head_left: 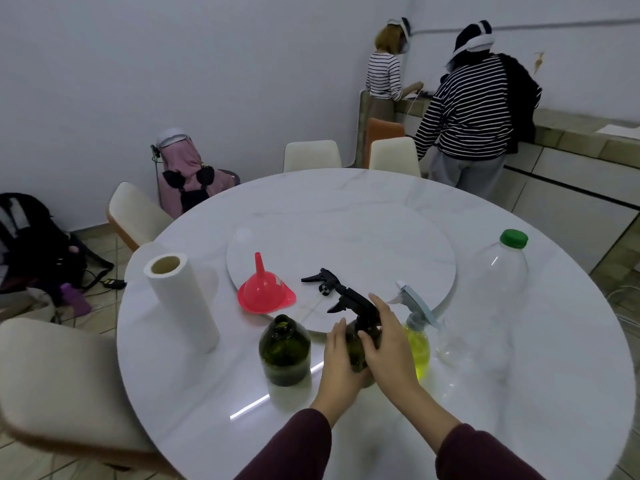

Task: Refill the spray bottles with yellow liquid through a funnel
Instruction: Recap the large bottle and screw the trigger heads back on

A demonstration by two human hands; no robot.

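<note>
A dark green spray bottle stands near the table's front. My left hand grips its body from the left. My right hand grips the black spray head at the bottle's neck. To the left stands a second dark green bottle with its neck uncapped. Its black spray head lies loose on the turntable. A red funnel rests mouth down, spout up, at the turntable's front left. Right of my hands is a clear spray bottle holding yellow liquid, with a pale blue head.
A large clear plastic bottle with a green cap stands at the right. A paper towel roll stands at the left. The round white marble table carries a turntable. Chairs ring the table; people stand at a counter behind.
</note>
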